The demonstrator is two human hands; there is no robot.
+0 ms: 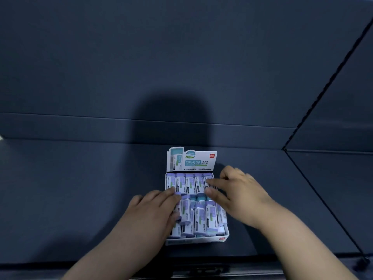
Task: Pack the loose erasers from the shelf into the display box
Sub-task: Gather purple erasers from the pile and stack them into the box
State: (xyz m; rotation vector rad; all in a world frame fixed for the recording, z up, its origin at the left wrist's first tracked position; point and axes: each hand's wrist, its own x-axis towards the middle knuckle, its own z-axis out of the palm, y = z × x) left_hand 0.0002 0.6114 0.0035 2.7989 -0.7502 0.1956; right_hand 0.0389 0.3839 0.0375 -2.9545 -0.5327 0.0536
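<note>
Both hands are spread over the display box (pixel 196 240). The left hand (pixel 150 212) lies with nearly straight fingers across the erasers along the box's left wall, pressing on them without visibly gripping any. The right hand (pixel 241 196) reaches in from the right, forefinger and thumb stretched out and apart, their tips resting on the rightmost eraser of the back row (pixel 189 183); it holds nothing. The box sits on a dark shelf (pixel 80 188) close to its front edge, with bare surface to the left, right and behind, up to a low ledge (pixel 80 126) at the back wall. Its long axis runs away from the person, with the header card (pixel 191 160) upright at the far end. The erasers lie lengthwise the same way: five side by side at the back, and an uneven front row (pixel 201 217) with some tilted.
</note>
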